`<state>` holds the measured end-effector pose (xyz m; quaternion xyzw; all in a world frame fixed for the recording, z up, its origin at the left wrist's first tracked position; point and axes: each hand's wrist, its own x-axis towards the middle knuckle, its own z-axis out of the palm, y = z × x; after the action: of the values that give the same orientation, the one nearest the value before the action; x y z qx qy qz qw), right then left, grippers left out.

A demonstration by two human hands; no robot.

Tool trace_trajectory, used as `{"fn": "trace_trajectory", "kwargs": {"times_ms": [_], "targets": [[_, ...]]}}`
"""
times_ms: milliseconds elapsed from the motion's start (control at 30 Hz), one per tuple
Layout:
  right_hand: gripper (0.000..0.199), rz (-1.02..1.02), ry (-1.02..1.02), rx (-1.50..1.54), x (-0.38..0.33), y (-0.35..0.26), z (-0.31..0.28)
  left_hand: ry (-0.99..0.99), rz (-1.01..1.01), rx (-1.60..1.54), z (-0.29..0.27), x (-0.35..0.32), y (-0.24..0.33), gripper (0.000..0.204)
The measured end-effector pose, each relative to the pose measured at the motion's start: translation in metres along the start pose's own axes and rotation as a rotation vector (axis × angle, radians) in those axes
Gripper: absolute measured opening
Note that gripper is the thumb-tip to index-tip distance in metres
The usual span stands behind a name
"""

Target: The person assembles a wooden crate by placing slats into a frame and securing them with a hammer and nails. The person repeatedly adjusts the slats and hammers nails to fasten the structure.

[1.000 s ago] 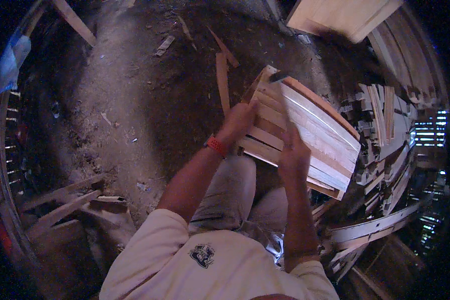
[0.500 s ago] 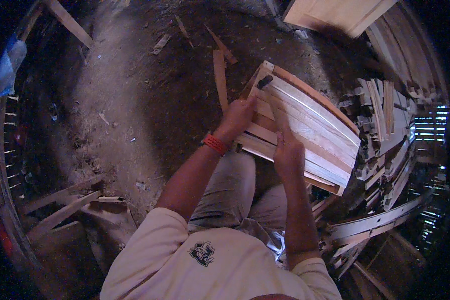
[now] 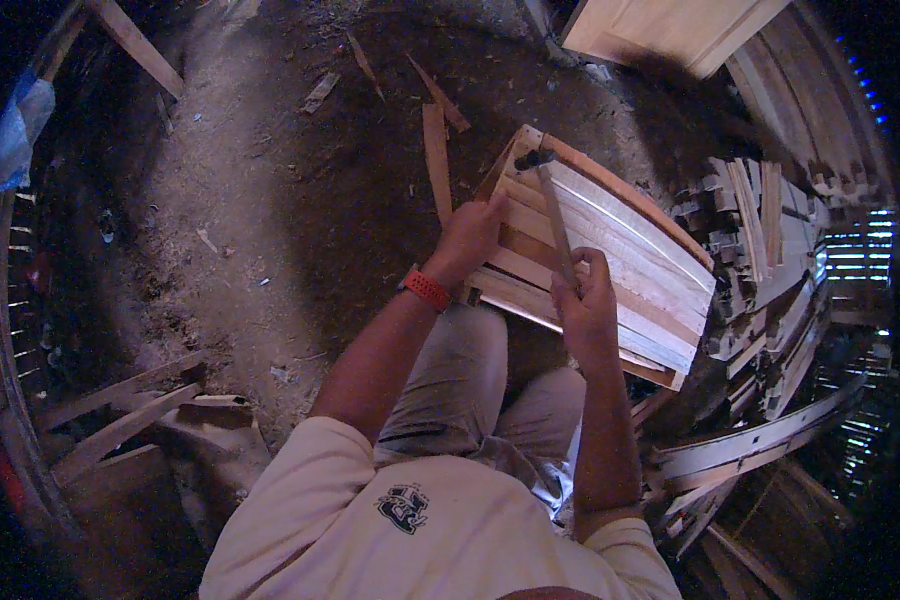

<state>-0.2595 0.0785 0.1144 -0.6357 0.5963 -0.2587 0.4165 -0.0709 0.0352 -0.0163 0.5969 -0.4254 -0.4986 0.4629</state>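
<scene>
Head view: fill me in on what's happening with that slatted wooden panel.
A seated person works on a slatted wooden panel propped in front of their knees on a dirt floor. The right hand grips a hammer by its handle, its head up near the panel's top corner. The left hand, an orange wristband on its wrist, rests against the panel's left edge. Stacks of cut wooden slats lie to the right, with loose strips scattered about.

Right hand (image 3: 587, 305) covers the hammer (image 3: 553, 215) handle's lower end; left hand (image 3: 467, 240) hides the crate (image 3: 620, 270) edge beneath it.
</scene>
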Motion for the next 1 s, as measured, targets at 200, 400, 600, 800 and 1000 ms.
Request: {"fn": "trace_trajectory", "kwargs": {"times_ms": [200,400,600,800,1000], "targets": [[0.032,-0.286,0.235,-0.272,0.000,-0.002,-0.003,-0.050,0.036,-0.098,-0.009,-0.008,-0.001,0.052],[0.038,-0.032,-0.005,-0.658,0.004,-0.013,-0.001,-0.265,-0.233,-0.391,-0.030,-0.073,0.020,0.041],[0.043,-0.423,0.353,-0.368,-0.010,-0.020,0.000,-0.092,-0.116,-0.458,-0.009,-0.075,-0.019,0.043],[0.044,-0.224,0.196,-0.614,-0.004,0.008,0.008,-0.046,-0.098,-0.364,-0.007,-0.075,-0.017,0.045],[0.042,-0.239,0.338,-0.426,-0.021,-0.012,0.005,-0.037,-0.130,-0.382,-0.006,-0.076,-0.015,0.046]]}}
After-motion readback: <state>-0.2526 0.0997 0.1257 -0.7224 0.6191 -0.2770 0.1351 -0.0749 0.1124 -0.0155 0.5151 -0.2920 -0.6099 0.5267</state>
